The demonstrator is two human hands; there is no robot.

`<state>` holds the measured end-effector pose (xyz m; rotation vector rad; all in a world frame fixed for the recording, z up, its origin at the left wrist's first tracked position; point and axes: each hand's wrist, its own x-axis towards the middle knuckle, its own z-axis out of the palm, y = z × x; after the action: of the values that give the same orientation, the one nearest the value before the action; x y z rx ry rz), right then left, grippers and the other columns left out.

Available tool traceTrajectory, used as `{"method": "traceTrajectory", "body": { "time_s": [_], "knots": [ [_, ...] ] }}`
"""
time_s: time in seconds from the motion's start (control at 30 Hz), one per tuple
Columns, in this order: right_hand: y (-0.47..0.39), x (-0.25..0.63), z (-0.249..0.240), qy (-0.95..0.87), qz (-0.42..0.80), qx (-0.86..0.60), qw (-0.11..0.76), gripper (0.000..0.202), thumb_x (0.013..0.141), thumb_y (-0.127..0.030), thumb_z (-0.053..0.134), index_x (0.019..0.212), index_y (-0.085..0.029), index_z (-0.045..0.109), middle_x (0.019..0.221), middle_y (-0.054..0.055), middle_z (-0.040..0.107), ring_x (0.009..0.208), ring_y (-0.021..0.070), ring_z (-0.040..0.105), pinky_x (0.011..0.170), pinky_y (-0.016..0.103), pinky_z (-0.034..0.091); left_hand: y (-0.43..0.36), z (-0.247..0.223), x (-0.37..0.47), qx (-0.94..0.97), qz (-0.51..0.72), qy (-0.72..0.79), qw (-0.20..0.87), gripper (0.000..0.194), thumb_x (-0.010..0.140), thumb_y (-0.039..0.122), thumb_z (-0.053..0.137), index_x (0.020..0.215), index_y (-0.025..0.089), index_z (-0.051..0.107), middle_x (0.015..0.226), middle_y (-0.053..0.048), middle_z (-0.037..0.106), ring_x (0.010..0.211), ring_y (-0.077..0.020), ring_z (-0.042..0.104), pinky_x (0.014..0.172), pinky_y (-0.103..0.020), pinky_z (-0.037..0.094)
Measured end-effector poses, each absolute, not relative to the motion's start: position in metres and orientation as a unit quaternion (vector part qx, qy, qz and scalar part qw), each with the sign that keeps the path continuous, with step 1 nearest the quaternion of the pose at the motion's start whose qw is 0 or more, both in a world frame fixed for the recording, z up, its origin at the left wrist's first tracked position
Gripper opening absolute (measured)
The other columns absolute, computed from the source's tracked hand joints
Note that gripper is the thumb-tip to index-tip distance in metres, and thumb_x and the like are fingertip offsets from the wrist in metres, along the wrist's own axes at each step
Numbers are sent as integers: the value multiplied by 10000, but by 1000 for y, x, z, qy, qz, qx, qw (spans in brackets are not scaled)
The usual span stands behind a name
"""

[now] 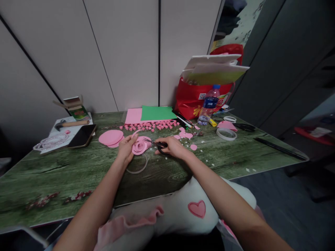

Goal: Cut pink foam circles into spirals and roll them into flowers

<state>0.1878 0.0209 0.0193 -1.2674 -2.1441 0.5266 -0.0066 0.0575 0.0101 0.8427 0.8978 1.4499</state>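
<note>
My left hand pinches the left side of a pink paper spiral, whose loose strip curls up over the fingers. From the right, my right hand grips black-handled scissors, their blades pointing left at the spiral's edge. Just below the spiral, a thin pale ring lies on the table. Pink paper circles are stacked left of my left hand. Behind both hands run rows of small pink pieces. Pink paper scraps lie beyond my right hand.
On the left are a phone, a hammer, beads and an open box. Green paper lies at the back. A red bag, bottle, tape roll and black stick are rightward.
</note>
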Motion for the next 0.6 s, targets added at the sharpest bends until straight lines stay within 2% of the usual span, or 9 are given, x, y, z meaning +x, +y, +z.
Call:
{"method": "traceTrajectory", "body": {
  "time_s": [0.27, 0.4, 0.6],
  "knots": [
    [24, 188, 19, -784, 140, -529, 295, 258, 654, -405, 597, 834, -223, 626, 583, -34, 551, 527, 95, 448, 502, 196, 230, 58, 9, -7, 372, 615, 391, 575, 346, 430, 267, 760, 697, 95, 623, 574, 8, 601, 486, -61, 517, 492, -182, 407],
    [28, 197, 17, -730, 79, -611, 295, 310, 662, -331, 606, 961, -252, 576, 765, 6, 615, 682, 145, 523, 562, 209, 303, 58, 9, -7, 370, 616, 397, 571, 363, 418, 281, 761, 696, 92, 623, 550, 14, 588, 466, -54, 497, 472, -178, 385],
    [33, 217, 17, -667, 16, -725, 170, 439, 617, -254, 645, 1044, -260, 539, 906, 57, 614, 915, 213, 508, 681, 261, 372, 59, 7, -6, 409, 625, 401, 530, 351, 449, 338, 739, 690, 104, 636, 615, -2, 615, 538, -75, 523, 541, -201, 412]
  ]
}}
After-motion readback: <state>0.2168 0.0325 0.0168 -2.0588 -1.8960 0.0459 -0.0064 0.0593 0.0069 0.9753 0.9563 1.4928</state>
